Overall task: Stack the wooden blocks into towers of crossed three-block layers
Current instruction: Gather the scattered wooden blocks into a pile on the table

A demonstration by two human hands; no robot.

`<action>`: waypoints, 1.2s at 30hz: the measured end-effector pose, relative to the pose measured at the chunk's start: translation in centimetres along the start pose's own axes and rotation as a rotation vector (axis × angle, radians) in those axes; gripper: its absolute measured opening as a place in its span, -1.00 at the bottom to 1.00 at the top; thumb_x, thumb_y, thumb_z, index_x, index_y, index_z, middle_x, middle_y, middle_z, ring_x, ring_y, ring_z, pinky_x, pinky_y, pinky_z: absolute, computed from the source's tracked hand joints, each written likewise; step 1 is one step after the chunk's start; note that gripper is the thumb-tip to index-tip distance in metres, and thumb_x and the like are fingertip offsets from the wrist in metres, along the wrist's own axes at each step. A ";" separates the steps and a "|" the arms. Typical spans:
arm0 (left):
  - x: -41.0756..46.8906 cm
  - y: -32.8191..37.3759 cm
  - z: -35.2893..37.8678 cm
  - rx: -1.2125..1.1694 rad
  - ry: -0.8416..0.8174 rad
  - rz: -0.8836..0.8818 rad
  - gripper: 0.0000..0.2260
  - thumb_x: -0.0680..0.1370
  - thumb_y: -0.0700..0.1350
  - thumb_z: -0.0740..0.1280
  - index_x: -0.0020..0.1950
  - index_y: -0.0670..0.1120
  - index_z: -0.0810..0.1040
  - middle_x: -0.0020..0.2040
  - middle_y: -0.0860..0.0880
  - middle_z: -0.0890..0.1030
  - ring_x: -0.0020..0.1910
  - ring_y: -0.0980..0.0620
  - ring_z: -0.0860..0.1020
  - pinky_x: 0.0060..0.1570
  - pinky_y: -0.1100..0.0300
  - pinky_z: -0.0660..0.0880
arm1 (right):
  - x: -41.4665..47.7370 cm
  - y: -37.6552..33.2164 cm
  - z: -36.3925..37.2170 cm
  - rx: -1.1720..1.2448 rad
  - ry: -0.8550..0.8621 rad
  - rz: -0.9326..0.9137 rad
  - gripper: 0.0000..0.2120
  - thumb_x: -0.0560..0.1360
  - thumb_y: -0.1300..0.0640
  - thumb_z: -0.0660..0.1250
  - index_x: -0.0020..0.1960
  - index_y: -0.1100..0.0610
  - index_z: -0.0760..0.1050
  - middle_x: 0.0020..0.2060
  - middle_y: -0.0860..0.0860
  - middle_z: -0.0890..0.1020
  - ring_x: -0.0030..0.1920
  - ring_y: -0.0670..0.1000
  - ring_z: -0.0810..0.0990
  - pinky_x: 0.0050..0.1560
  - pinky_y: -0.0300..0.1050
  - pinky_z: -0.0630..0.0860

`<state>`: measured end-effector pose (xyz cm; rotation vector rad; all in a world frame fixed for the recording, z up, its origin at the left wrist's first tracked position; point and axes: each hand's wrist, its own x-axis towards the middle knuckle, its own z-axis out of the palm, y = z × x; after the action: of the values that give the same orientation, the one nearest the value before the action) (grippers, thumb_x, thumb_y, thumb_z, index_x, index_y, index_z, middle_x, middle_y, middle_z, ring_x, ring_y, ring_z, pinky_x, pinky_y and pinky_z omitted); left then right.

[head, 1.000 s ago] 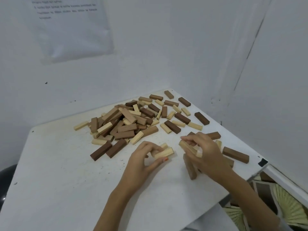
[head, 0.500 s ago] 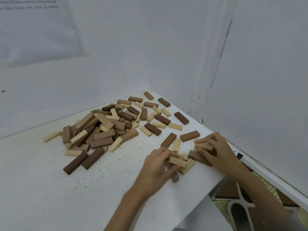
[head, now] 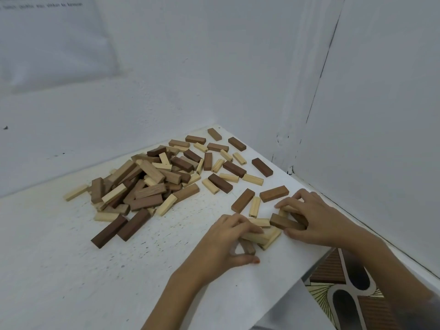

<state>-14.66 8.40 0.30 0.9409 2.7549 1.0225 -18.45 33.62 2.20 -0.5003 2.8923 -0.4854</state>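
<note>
A loose heap of light, mid-brown and dark wooden blocks [head: 147,184] covers the white table [head: 59,270]. Near the front right edge lies a small cluster of blocks. My left hand [head: 226,244] curls over a pale block [head: 256,236] there, with a brown block [head: 247,247] under the palm. My right hand [head: 316,217] grips a mid-brown block [head: 283,222] between thumb and fingers, and its fingertips rest on another pale block. A brown block [head: 242,200] and a pale block [head: 254,206] lie just behind the cluster.
Two long dark blocks [head: 119,228] lie at the front of the heap. White walls meet in a corner close behind and right of the table. The table's front right edge [head: 309,270] drops off to a patterned floor [head: 345,289].
The view has swung to the right. Both hands have come down from lifted blocks to the table surface near the right edge. The upright brown block under my right hand no longer stands.
</note>
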 end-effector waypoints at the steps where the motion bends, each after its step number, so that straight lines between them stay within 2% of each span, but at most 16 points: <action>1: 0.0 -0.1 0.0 -0.003 0.009 0.002 -0.61 0.45 0.05 0.46 0.26 0.09 0.51 0.18 0.19 0.44 0.17 0.21 0.32 0.16 0.23 0.36 | 0.2 -0.1 -0.2 0.010 -0.009 0.004 -0.58 0.44 -0.12 0.39 0.26 -0.22 0.37 0.11 -0.13 0.32 0.13 -0.11 0.30 0.09 -0.10 0.48; 6: 0.2 -0.8 -0.2 0.000 0.046 0.003 -0.67 0.43 0.03 0.49 0.16 0.03 0.59 0.08 0.15 0.51 0.09 0.12 0.36 0.08 0.14 0.41 | 1.0 -0.8 -0.8 0.039 -0.045 0.048 -0.64 0.35 -0.10 0.48 0.09 -0.15 0.46 -0.04 -0.09 0.34 -0.07 -0.08 0.45 -0.06 -0.17 0.53; 11: -0.1 -1.3 -0.2 -0.057 0.122 -0.024 -0.68 0.40 0.00 0.51 0.13 0.00 0.64 0.05 0.10 0.55 0.08 0.08 0.43 0.09 0.16 0.40 | 1.8 -1.4 -0.5 0.047 -0.036 0.072 -0.63 0.32 -0.13 0.51 0.04 -0.18 0.43 -0.09 -0.10 0.33 -0.11 -0.09 0.42 -0.19 -0.31 0.35; 15: -0.6 -1.9 -0.8 -0.125 0.212 -0.059 -0.69 0.39 0.00 0.52 0.11 0.03 0.64 0.02 0.11 0.56 0.07 0.07 0.47 0.10 0.23 0.36 | 2.4 -2.4 -0.3 0.139 0.001 0.025 -0.64 0.29 -0.11 0.55 -0.07 -0.24 0.40 -0.03 -0.15 0.38 -0.07 -0.16 0.38 -0.16 -0.35 0.30; 17: -0.9 -2.3 -1.5 -0.142 0.264 -0.083 -0.70 0.39 0.00 0.53 0.10 0.07 0.64 0.01 0.14 0.55 0.07 0.10 0.46 0.07 0.26 0.38 | 3.0 -3.3 -0.4 0.178 0.027 -0.012 -0.63 0.27 -0.09 0.57 -0.07 -0.24 0.43 0.00 -0.12 0.44 -0.05 -0.15 0.40 -0.15 -0.33 0.33; 20: -1.4 -3.0 -3.0 -0.167 0.329 -0.084 -0.69 0.38 0.05 0.52 0.10 0.10 0.65 0.00 0.14 0.56 0.06 0.08 0.47 0.05 0.19 0.44 | 4.3 -5.1 -0.8 0.188 0.063 -0.037 -0.62 0.26 -0.09 0.58 -0.04 -0.20 0.47 -0.07 -0.02 0.41 -0.12 -0.10 0.44 -0.20 -0.35 0.34; 23: -2.2 -4.0 -5.0 -0.183 0.410 -0.115 -0.68 0.37 0.07 0.52 0.11 0.10 0.64 0.01 0.13 0.58 0.06 0.06 0.50 0.01 0.18 0.48 | 6.5 -7.5 -1.1 0.224 0.066 -0.070 -0.63 0.27 -0.07 0.58 -0.03 -0.19 0.48 -0.08 -0.03 0.39 -0.13 -0.10 0.44 -0.23 -0.38 0.35; 27: -3.4 -6.0 -7.6 -0.130 0.564 -0.180 -0.65 0.38 0.11 0.48 0.13 0.05 0.64 0.04 0.17 0.57 0.10 0.08 0.51 0.02 0.26 0.48 | 10.1 -11.0 -1.5 0.260 0.028 -0.131 -0.65 0.32 -0.03 0.56 0.03 -0.14 0.50 -0.06 -0.09 0.36 -0.12 -0.13 0.43 -0.25 -0.39 0.28; 30: -3.9 -7.5 -9.5 -0.122 0.688 -0.226 -0.64 0.38 0.08 0.47 0.14 0.01 0.64 0.06 0.14 0.57 0.07 0.09 0.55 0.03 0.25 0.53 | 13.1 -13.6 -1.7 0.306 0.026 -0.192 -0.65 0.30 -0.08 0.56 0.01 -0.17 0.49 -0.01 -0.06 0.40 -0.10 -0.13 0.43 -0.24 -0.33 0.30; 32: -4.2 -8.6 -10.6 -0.121 0.771 -0.263 -0.65 0.38 0.06 0.48 0.13 0.01 0.63 0.07 0.15 0.56 0.06 0.11 0.56 0.04 0.25 0.53 | 15.1 -15.3 -1.7 0.329 0.026 -0.233 -0.66 0.30 -0.10 0.55 -0.01 -0.19 0.48 -0.01 -0.06 0.41 -0.12 -0.21 0.38 -0.25 -0.36 0.25; 34: -4.1 -9.8 -11.5 -0.081 0.843 -0.296 -0.67 0.38 0.00 0.51 0.12 0.01 0.64 0.07 0.15 0.57 0.07 0.16 0.55 0.03 0.30 0.50 | 17.0 -17.1 -1.7 0.339 0.032 -0.280 -0.67 0.31 -0.08 0.55 0.00 -0.14 0.50 -0.06 -0.05 0.40 -0.21 -0.23 0.35 -0.32 -0.39 0.27; 36: -3.9 -11.0 -12.1 -0.049 0.907 -0.324 -0.69 0.39 -0.06 0.52 0.12 -0.03 0.64 0.07 0.13 0.58 0.08 0.19 0.53 0.02 0.38 0.45 | 18.7 -18.9 -1.7 0.375 0.054 -0.328 -0.68 0.32 -0.01 0.55 0.00 -0.04 0.54 -0.15 -0.10 0.40 -0.28 -0.24 0.36 -0.30 -0.44 0.33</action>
<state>-20.32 -7.30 2.48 -0.0549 3.3297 1.7514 -30.59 10.73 8.23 -0.9076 2.6751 -1.0763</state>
